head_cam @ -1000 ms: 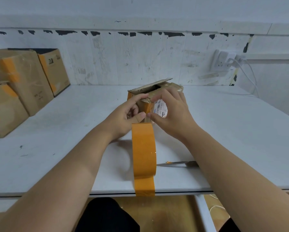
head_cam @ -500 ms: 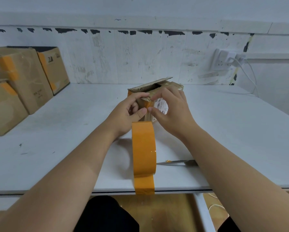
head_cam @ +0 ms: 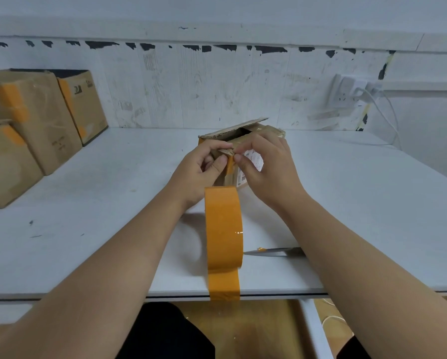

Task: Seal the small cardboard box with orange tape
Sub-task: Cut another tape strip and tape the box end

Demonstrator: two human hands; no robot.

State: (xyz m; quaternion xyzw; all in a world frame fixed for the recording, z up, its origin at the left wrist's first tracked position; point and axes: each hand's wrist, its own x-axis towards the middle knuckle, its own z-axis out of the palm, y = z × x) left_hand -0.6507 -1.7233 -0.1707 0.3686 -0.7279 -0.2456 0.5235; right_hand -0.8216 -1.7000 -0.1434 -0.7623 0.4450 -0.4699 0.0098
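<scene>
Near edge: orange tape roll [head_cam: 223,229] stands on edge on the white table [head_cam: 372,203], its free end stuck down over the near table lip. Band runs near-to-far, straight at the box. A knife [head_cam: 271,252] lies flat just right of the roll, blade tip touching or almost touching it; can't tell which.

Next out: both hands meet just beyond the roll. Left hand [head_cam: 199,174] has its fingers curled, thumb and forefinger pinching the box's near top edge. Right hand [head_cam: 269,172] is curled too, fingertips pinching the same edge from the right; the two nearly touch.

Farthest: small cardboard box [head_cam: 245,141] sits centre table, directly beyond the fingers. Far flap is up, top open, not yet sealed. A strip of orange already shows on its near face between the thumbs.

Judgement: roll is nearer than the box, between the forearms, about equal reach for either hand. Flaps likely need closing first.
</scene>
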